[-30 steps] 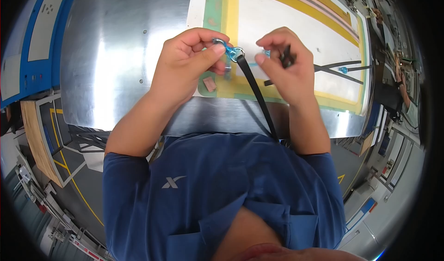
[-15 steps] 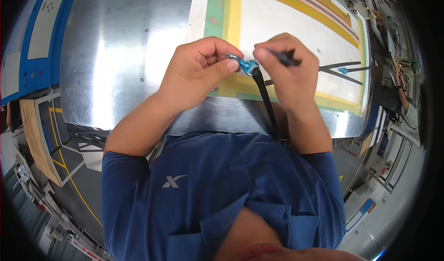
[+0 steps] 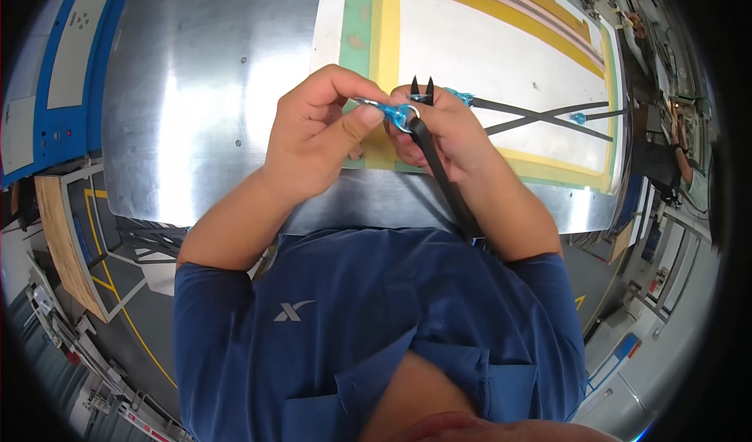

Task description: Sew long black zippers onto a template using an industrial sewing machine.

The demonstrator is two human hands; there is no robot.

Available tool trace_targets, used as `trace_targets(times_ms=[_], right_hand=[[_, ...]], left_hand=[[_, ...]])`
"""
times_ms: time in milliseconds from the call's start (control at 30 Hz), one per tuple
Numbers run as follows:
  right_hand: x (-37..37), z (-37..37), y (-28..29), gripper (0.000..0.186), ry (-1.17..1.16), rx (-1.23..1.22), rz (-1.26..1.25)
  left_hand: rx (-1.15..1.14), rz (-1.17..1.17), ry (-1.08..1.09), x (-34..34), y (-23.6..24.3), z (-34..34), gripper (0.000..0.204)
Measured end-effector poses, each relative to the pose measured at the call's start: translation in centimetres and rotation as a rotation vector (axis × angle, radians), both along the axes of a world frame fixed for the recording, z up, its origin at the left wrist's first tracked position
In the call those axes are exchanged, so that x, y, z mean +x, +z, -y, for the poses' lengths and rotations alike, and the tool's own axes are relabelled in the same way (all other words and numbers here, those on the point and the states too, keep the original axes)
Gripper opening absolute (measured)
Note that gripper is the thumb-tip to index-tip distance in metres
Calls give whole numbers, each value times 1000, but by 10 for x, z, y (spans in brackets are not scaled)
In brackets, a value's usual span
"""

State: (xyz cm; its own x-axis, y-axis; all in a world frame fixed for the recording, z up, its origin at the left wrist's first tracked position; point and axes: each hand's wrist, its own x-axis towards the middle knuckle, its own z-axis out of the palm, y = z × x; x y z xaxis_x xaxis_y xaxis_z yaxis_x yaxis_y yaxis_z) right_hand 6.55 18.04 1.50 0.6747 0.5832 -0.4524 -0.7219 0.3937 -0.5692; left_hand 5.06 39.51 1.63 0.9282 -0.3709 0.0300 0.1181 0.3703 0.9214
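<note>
Between the thumb and forefinger of my left hand is a metal clip wrapped in shiny blue film, with a ring at its end. A black strap runs from that ring down toward my body. My right hand is closed beside the ring, its fingers against the clip's end. It also holds a black two-pointed tool, like small snips, whose points stick up past the fingers. Most of the tool is hidden by the hand.
More black straps cross on the white board at right, with blue-wrapped clips. Yellow and green tape borders the board. Long yellow strips lie farther back. At left is the bare metal tabletop, beside a blue machine.
My right hand has dropped and turned, so the tool's points now face away from me. The clip in my left hand has shifted slightly left, and the ring shows more plainly.
</note>
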Motion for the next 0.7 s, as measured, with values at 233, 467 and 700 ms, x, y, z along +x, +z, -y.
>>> trace_targets(times_ms=[233, 467, 700], right_hand=[[-5, -8, 7, 19, 89, -263, 60], [-1, 11, 25, 29, -345, -782, 747], [-7, -7, 39, 34, -267, -956, 1662]], left_hand=[[-43, -15, 112, 1, -4, 4, 21], [-122, -165, 201, 7, -2, 5, 17], [45, -128, 184, 3, -2, 8, 17]])
